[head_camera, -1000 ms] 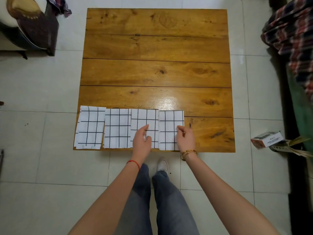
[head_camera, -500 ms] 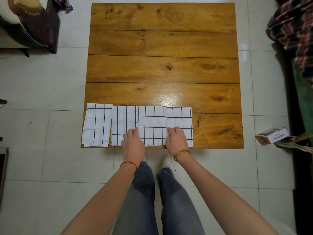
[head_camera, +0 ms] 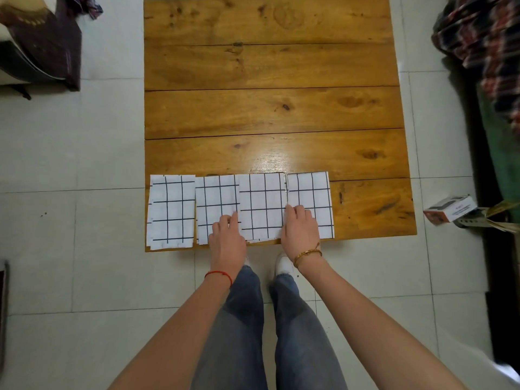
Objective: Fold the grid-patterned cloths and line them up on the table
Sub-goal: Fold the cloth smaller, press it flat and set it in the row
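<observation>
Wooden plank table [head_camera: 267, 66], seen from above, w/ four folded grid-patterned cloths in a row along its near edge. We note them left to right: first cloth [head_camera: 171, 211] at the near left corner, second cloth [head_camera: 216, 204] touching it, third cloth [head_camera: 261, 205] overlapping the second's right edge, fourth cloth [head_camera: 311, 192] just beside the third w/ a thin seam between. Right of the fourth, bare wood to the table's right edge.

Our left hand [head_camera: 227, 237] lies palm down, fingers together and flat, on the second cloth's near right part, fingertips at the third cloth's left edge. Our right hand [head_camera: 300, 229] lies palm down on the fourth cloth's near left part, fingers bent a little, tips at the third/fourth seam. Neither hand grips anything; both press flat. So the third cloth sits between our two hands.

Red string on left wrist, gold bangle [head_camera: 307, 254] on right. Below: jeans and white shoes on tiled floor [head_camera: 70, 277]. Small box [head_camera: 450, 211] on the floor at right, well apart from the table.
</observation>
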Motion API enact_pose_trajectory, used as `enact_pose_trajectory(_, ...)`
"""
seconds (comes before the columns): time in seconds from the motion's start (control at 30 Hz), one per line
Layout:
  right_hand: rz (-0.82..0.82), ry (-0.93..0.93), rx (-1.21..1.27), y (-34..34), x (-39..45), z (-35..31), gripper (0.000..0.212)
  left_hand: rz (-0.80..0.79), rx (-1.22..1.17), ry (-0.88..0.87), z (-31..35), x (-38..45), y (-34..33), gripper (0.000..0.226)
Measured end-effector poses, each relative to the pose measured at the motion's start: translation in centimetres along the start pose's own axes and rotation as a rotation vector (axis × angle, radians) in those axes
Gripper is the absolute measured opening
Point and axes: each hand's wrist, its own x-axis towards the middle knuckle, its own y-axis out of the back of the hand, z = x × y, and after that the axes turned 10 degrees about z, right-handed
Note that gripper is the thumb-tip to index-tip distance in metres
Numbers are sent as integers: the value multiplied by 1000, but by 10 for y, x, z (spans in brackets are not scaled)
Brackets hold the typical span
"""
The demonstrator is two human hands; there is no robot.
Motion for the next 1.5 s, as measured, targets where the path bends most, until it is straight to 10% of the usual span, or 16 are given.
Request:
enact_pose_trajectory(0.3, -31, 306, 23, -7, -7, -80, 47, 73, 80, 58, -71, 7, 23, 58)
enact_pose_trajectory(1.13, -67, 67, -63, -20, 0, -108, 44, 11, 5, -46, -102, 19, 27, 60)
enact_pose_trajectory(1.5, -208, 373, 40, -32, 10, -172, 44, 114, 56, 145, -156, 35, 46, 60)
